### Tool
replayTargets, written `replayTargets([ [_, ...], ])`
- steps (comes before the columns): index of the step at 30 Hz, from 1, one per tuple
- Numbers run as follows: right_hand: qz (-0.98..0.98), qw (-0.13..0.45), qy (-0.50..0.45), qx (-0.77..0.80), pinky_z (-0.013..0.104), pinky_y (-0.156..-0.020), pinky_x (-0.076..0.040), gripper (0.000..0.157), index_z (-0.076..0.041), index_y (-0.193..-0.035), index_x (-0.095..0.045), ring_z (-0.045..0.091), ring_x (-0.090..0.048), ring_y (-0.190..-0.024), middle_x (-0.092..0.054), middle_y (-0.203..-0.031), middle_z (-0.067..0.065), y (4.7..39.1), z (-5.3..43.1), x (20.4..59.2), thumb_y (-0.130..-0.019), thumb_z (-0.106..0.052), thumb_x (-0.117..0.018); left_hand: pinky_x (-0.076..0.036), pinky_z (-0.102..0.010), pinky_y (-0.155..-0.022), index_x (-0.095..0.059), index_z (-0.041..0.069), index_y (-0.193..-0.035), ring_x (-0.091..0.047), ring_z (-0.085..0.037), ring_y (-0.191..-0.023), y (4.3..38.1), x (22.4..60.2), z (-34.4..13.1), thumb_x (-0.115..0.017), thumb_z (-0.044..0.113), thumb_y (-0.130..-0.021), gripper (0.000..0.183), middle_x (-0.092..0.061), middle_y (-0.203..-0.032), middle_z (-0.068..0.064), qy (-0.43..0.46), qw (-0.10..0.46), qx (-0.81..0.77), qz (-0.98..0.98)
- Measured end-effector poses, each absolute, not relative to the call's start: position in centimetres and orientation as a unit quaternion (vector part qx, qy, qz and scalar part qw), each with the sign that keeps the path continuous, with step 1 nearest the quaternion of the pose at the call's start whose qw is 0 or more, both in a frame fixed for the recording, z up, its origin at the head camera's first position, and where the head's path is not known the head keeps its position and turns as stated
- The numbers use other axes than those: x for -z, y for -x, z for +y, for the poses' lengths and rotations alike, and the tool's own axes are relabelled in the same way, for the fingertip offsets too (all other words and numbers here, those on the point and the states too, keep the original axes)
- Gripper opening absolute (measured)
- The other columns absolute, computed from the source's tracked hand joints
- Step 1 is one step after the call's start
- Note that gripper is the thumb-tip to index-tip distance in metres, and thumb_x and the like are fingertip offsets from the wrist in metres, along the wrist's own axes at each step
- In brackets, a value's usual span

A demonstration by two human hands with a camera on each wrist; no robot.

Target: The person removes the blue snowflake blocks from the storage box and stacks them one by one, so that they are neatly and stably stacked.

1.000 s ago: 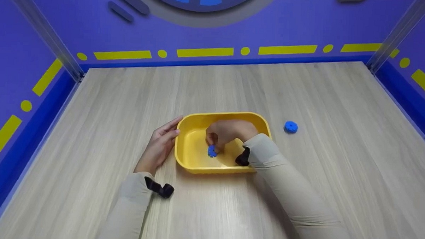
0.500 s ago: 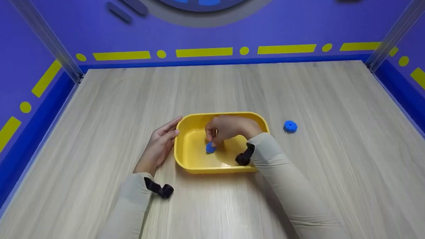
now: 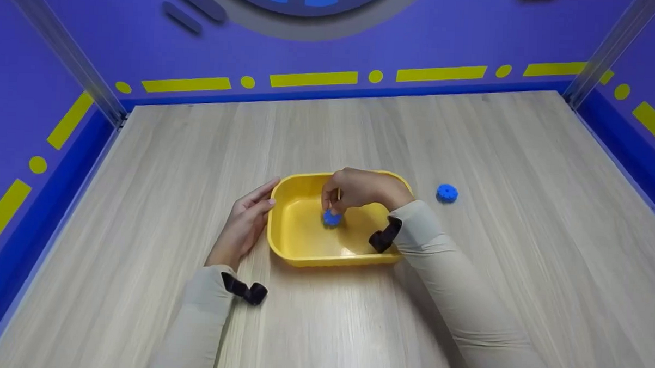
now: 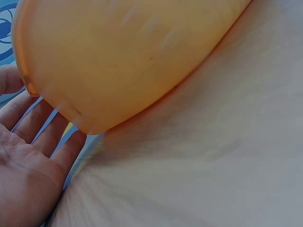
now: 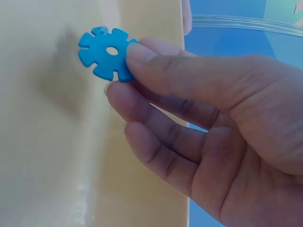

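My right hand [image 3: 360, 188] reaches into a yellow plastic bin [image 3: 303, 256] and pinches a blue notched disc [image 5: 99, 54] between thumb and fingertips. Flat and round, the disc has slots around its edge and a small hole in the middle. In the head view the same disc [image 3: 332, 218] shows over the bin's floor, partly covered by the fingers. My left hand [image 3: 244, 222] lies at the bin's left end. Its nearly straight fingers [image 4: 42, 123] touch the outside of the wall and rim.
On the wooden table [image 3: 197, 157], right of the bin, lies another blue notched piece [image 3: 447, 193], thicker-looking. Purple panels with yellow marks [image 3: 309, 79] wall the table at the back and both sides.
My right hand has pinched the blue disc up from the bin's floor and drawn it back toward the far wall and slightly right. The left hand keeps its place.
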State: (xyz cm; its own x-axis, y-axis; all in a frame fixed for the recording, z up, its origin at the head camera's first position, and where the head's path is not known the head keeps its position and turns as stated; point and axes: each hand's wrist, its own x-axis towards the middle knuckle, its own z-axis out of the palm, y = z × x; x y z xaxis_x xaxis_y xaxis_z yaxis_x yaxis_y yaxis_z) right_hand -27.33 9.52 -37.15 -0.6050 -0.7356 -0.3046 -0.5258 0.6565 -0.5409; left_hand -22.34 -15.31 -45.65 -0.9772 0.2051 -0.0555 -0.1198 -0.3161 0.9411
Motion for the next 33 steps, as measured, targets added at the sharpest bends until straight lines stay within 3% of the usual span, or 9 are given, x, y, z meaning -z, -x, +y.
replayTargets([
  [33,0.895,0.152,0.327,0.263,0.036,-0.082,-0.057,0.014,-0.006,-0.102,-0.071,0.021,-0.064,-0.086,-0.072,-0.096,0.006,26.7,16.4,34.6,-0.089,-0.005,-0.065,-0.04,-0.028,-0.109,-0.037,0.001,-0.146,-0.038,-0.02,-0.14,22.4,45.6,-15.3,-0.048,0.001,-0.095,0.052,-0.034,-0.155,-0.009,-0.024,0.108,-0.807,0.58],
])
